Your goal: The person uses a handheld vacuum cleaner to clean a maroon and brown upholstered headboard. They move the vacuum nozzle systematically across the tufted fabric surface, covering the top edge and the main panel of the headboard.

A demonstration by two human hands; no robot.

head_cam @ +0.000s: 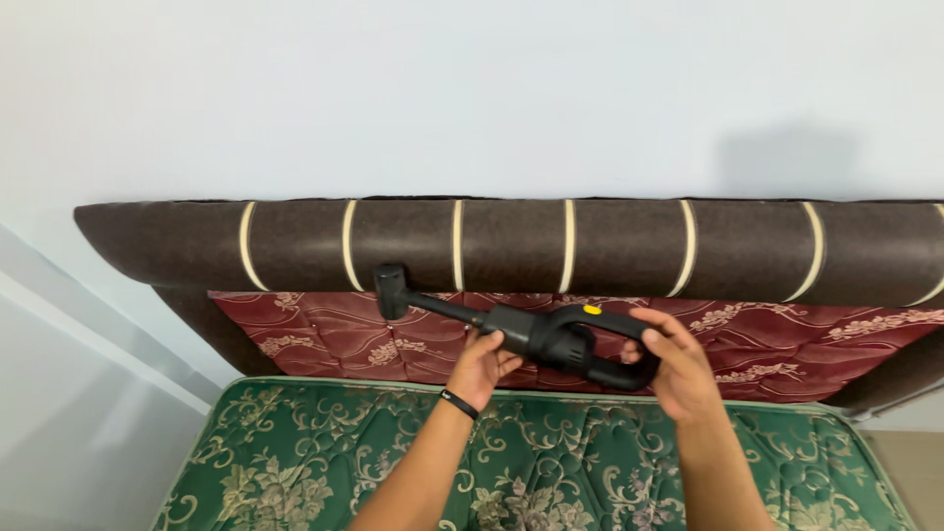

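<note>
A person holds a black handheld vacuum [536, 329] in both hands above a green mattress [295, 462], in front of a wall [472, 88]. The left hand [482, 366] cups the vacuum's body from below, fingers [470, 344] curled up around it; a black band [458, 403] circles that wrist. The right hand [678, 369] closes on the loop handle at the vacuum's rear, its fingers [657, 326] wrapped over the top bar just beside a small yellow button [592, 310]. The vacuum lies nearly level, tilted slightly, with its narrow tube running up and to the left to a short block-shaped nozzle [391, 290]. The nozzle sits at the lower edge of a brown headboard [629, 246] crossed by cream stripes; whether it touches cannot be told. Behind the vacuum, a red floral mattress [787, 339] stands between the headboard and the green one.
</note>
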